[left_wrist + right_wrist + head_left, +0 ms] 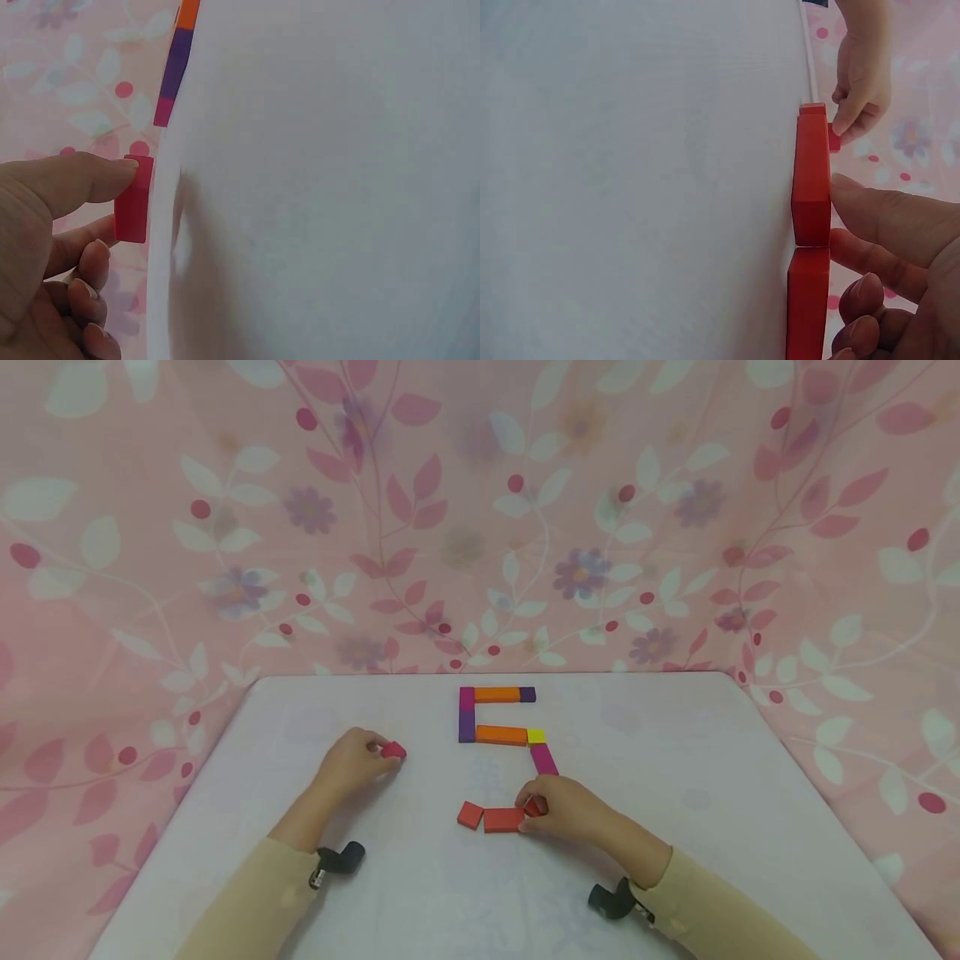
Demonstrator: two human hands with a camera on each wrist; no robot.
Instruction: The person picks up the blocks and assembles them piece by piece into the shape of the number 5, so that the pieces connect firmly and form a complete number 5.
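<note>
My left hand [351, 770] pinches a small red block [132, 201] between thumb and forefinger, over the left part of the table. The other fingers curl loosely below it in the left wrist view. On the right, my right hand [568, 808] has its thumb and forefinger round a red block [535, 807], partly hidden by the fingers. That block sits at the right end of a short red row. Beside it lies a longer red block [503, 820], and left of that a small red block [470, 815] lies turned at an angle.
Farther back, orange blocks [498, 694], purple blocks [467, 727] and a magenta block [467, 697] form an open-sided shape. A yellow block [536, 737] and a slanted magenta block [543, 759] lead down toward the right hand. The white table [660, 727] ends at a floral cloth [480, 527].
</note>
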